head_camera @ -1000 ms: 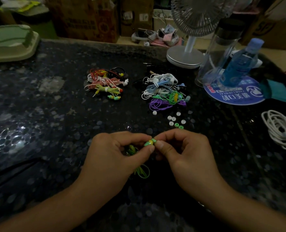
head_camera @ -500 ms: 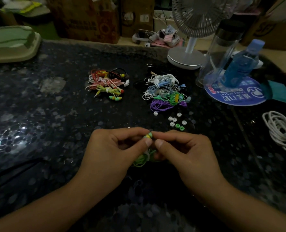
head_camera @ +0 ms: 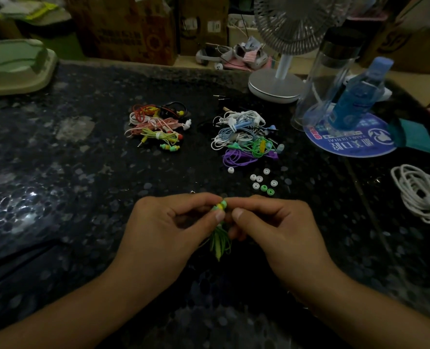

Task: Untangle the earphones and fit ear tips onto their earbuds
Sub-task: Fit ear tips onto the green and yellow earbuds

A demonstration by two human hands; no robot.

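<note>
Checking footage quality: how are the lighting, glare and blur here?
Head view: dim overall; glare patch on the table at left; green earphones between left hand and right hand are motion-blurred; the bottle looks smeared; wide-angle bending at the edges.

earphones (head_camera: 220,239): green-yellow, cord bunched, hanging below the fingers (head_camera: 219,214)
earbuds (head_camera: 220,206): green and yellow, pinched between both hands' fingertips
ear tips (head_camera: 263,183): loose white and green ones, on desk beyond the fingers

I see two bare hands, left (head_camera: 163,230) and right (head_camera: 279,230), forearms uncovered, no sleeves or gloves.
</note>
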